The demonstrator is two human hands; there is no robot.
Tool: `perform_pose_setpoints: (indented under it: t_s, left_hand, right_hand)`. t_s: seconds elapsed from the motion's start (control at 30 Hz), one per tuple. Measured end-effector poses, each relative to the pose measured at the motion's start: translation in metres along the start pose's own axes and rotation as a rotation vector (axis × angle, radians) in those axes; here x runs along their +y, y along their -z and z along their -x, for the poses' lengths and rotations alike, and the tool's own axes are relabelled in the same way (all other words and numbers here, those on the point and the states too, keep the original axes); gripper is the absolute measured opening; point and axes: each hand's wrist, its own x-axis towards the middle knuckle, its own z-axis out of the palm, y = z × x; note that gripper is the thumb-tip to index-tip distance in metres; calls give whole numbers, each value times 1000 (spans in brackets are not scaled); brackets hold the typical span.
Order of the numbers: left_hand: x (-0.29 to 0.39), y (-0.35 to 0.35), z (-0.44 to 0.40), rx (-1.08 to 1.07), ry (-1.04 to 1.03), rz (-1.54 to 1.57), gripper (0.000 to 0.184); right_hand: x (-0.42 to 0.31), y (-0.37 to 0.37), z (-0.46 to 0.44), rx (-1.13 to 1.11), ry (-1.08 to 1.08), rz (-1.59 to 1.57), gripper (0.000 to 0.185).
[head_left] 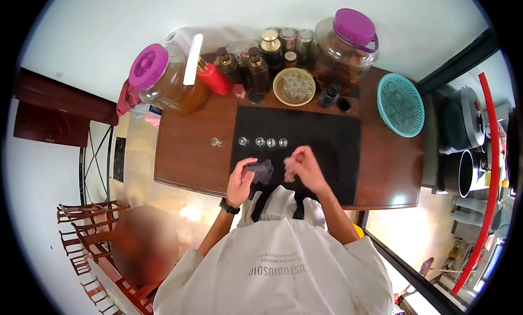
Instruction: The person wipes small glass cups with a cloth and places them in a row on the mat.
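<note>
My left hand, with a dark watch on the wrist, is closed on a dark grey cloth above the black mat. To its right, my right hand has its fingers pinched round a small clear glass, partly blurred. Beyond both hands stands a row of several small clear glasses. Most of the row is on the mat, while the leftmost glass rests on the bare brown wood.
Behind the mat, a yellow basket holds small clear pieces. Large jars with purple lids flank several dark bottles and a red bottle. A teal basket with clear glasses stands at the table's right.
</note>
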Motion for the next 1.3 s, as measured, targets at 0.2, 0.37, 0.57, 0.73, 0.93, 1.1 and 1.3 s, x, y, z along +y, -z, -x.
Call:
perform_pose_setpoints:
  t_s: [0.2,0.37,0.57,0.73,0.93,1.1,1.3]
  left_hand:
    - [6,-28,0,-283,-146,-196,56]
    - [30,-38,-3,-378,-234,-530,76]
    - [19,-32,-6,-379,-164,-432,81]
    - [8,-31,-11,-410,-206,-464,81]
    - [-14,-29,-19,-495,-220,-648,80]
    - [-61,-28,-19,-482,-327,-616,71]
    - [-71,-34,-29,-582,-349,-647,64]
  right_hand:
    - [20,-25,23,-70,-85,-131,35]
    - [21,-26,26,-68,-185,-335,33]
    - [30,-26,25,-27,-166,-198,28]
    - [29,-27,24,-4,-202,-193,29]
    - [3,-27,23,28,131,764,47]
    - [-16,-57,24,-191,677,874,52]
    - [4,-68,25,-399,671,838,41]
